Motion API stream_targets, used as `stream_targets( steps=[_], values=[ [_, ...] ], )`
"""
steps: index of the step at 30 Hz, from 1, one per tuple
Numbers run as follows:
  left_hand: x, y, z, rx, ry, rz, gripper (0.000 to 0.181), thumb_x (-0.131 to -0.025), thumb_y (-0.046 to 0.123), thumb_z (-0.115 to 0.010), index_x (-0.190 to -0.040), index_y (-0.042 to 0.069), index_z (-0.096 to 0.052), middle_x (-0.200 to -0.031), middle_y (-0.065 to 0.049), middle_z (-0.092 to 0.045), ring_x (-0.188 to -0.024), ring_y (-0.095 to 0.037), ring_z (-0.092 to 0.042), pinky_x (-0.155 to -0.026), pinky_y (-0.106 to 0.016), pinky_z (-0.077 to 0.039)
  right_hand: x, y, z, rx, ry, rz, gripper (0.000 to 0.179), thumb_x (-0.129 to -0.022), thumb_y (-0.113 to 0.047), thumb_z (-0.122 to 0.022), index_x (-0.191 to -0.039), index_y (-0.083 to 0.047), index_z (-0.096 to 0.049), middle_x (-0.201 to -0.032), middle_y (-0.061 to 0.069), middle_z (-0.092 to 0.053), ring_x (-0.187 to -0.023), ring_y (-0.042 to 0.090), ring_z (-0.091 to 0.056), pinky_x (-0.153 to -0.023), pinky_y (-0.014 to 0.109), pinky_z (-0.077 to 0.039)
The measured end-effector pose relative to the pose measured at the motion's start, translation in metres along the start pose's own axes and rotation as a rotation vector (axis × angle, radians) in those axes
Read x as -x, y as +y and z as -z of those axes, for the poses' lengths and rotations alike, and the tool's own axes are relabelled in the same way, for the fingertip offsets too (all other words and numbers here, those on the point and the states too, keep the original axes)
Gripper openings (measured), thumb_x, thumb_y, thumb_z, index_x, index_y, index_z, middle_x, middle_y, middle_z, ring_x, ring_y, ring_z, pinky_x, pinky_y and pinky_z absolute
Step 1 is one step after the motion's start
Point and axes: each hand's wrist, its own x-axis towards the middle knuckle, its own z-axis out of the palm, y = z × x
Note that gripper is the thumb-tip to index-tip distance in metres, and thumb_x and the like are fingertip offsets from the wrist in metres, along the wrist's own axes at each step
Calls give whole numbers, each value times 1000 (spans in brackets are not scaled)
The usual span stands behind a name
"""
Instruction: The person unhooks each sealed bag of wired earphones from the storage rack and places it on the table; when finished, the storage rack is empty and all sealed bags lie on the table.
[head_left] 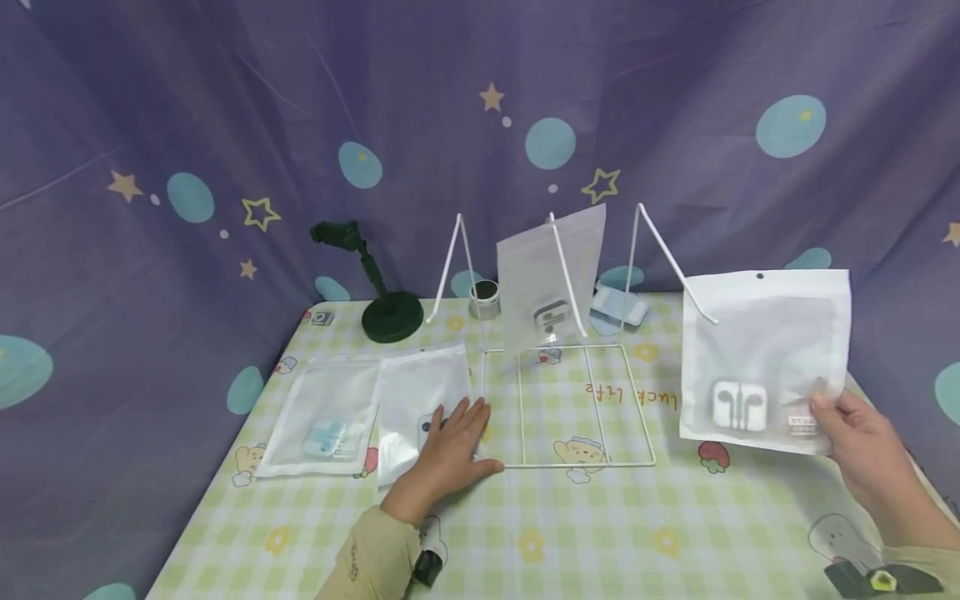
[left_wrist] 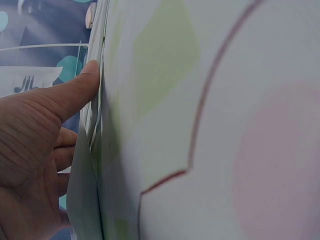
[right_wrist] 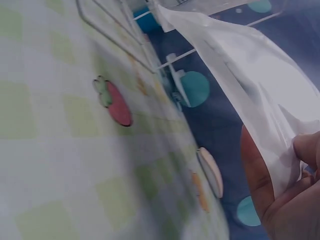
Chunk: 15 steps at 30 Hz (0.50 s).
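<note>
My right hand (head_left: 862,442) pinches the lower right corner of a white zip pouch (head_left: 765,342), thumb on its front. Earphones in a white case (head_left: 740,406) show through the pouch, which is held upright above the table. The tip of the right prong of a white wire rack (head_left: 641,417) overlaps its upper left. My left hand (head_left: 453,450), fingers extended, rests at the left side of the rack's base and over the edge of a second pouch (head_left: 408,387). Another pouch (head_left: 525,267) hangs tilted at the rack's middle prong.
A pouch with a pale blue item (head_left: 307,417) lies at the left of the table. Behind stand a dark green phone stand (head_left: 392,312), a small white cylinder (head_left: 486,302) and a light blue object (head_left: 622,307). A purple patterned curtain (head_left: 420,100) backs the table.
</note>
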Motion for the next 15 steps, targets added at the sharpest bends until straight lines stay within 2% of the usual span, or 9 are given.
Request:
stream_targets(
  steps=[2,4,5,11,13,15],
  values=[
    [0,0,0,3,6,-4,93,-84,57,-68,-152,6,-31,-158,-11,-28,-146,-33,-19,-113,-62,-7,-2,5,-4,153,4,-61,50,-104,-28,-45,-147,-4,-39,-99,-30,-56,-85,-11,-58,-65,15,-51],
    [0,0,0,6,8,-6,92,-85,56,-68,-152,6,-31,-158,-11,-28,-146,-33,-19,-113,-62,-7,-4,9,-7,285,2,-103,64,-104,-33,-43,-149,9,-25,-99,-35,-50,-86,-14,-52,-67,12,-48],
    [0,0,1,7,9,-7,92,-85,56,-68,-153,6,-31,-158,-11,-28,-146,-32,-19,-113,-62,-7,-6,11,-9,321,-2,-118,65,-104,-34,-43,-148,12,-25,-98,-37,-48,-86,-15,-51,-67,12,-46],
    [1,1,2,18,13,-7,91,-85,55,-68,-152,5,-32,-158,-12,-28,-146,-33,-19,-113,-62,-7,-12,19,-17,363,-77,-174,63,-105,-31,-41,-141,20,-28,-94,-36,-49,-84,-12,-49,-68,12,-44],
    [1,1,2,18,11,-4,91,-85,55,-68,-152,5,-32,-158,-12,-28,-146,-33,-19,-113,-62,-7,-14,21,-18,385,-103,-210,64,-106,-32,-39,-142,19,-27,-95,-30,-52,-83,-11,-49,-68,15,-44],
    [1,1,2,19,11,-3,91,-85,56,-68,-152,5,-32,-158,-12,-28,-146,-33,-19,-114,-61,-6,-17,23,-19,417,-121,-249,66,-106,-34,-38,-142,20,-26,-100,-17,-59,-82,-11,-49,-69,16,-44]
  ],
)
